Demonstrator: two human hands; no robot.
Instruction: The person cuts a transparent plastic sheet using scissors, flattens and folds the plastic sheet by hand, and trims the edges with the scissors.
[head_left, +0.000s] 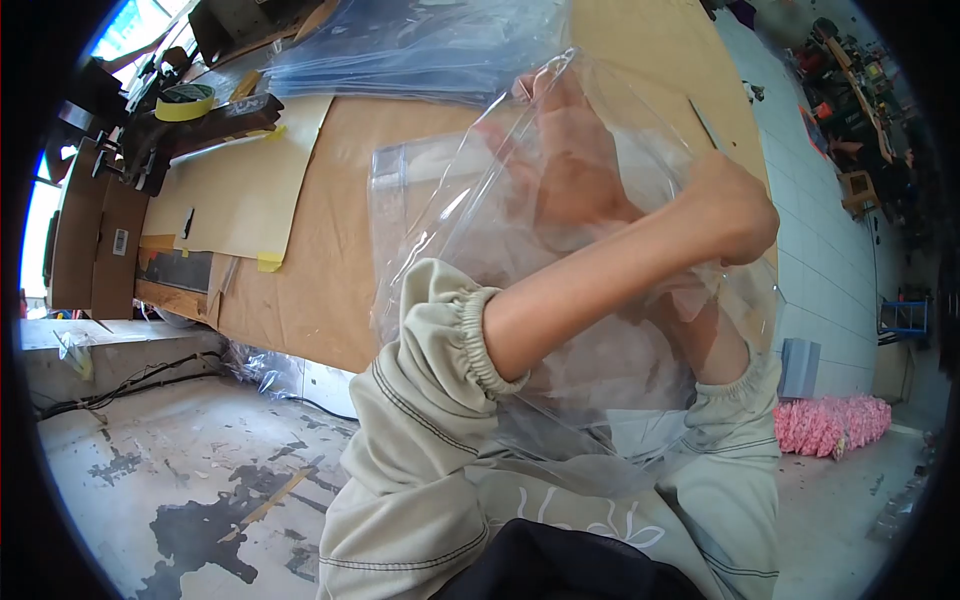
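Note:
A large clear plastic bag (460, 220) is spread over the table edge and my lap, its surface creased and shiny. My arms cross. My left hand (730, 210) reaches over to the right side, its fingers curled closed on the edge of the bag. Behind or inside the film, my right hand (580, 170) points upward, with its fingertips pinching the bag's top corner. The film blurs part of that hand and its forearm.
A stack of clear plastic sheets (430, 50) lies at the back of the brown-covered table (290, 230). Yellow tape (185, 102) rests on a dark clamp-like fixture (225, 122) at left, near a cardboard box (112, 240). A thin metal tool (705, 122) lies near the right edge. A pink bundle (832, 425) is beyond.

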